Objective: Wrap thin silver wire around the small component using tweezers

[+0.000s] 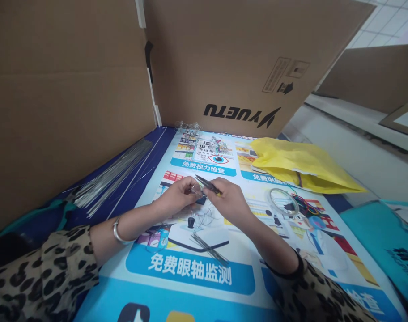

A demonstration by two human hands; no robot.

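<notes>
Pinching a thin wire piece [197, 191] between thumb and fingers of the left hand [180, 195], tips drawn together on it. Gripping dark pliers [206, 183] in the right hand [232, 201], fingers closed round the handles, nose pointing up and toward the left. Holding both close together above the printed sheet [103, 304], with wire and pliers almost meeting; cannot tell whether touching, nor how far open the pliers' jaws stand. Partly hidden by the fingers at the wire. Lying just below the hands, on the sheet: a loose wire tangle [206, 218], and nearer the wearer a small bundle of short wires [209, 248]. Spread to the left, on blue cloth [128, 190]: a long sheaf of straight wires [115, 174]. Heaped beyond the hands: more tangled wire [219, 145]. Lying to the right: a round wire coil [274, 199] beside coloured strands [308, 205], with a yellow bag [298, 163] behind and a teal bag [375, 232] farther right. Standing upright as walls, closing off the left and far sides: a left cardboard panel [66, 98] and a far cardboard panel [224, 58], meeting at a corner.
</notes>
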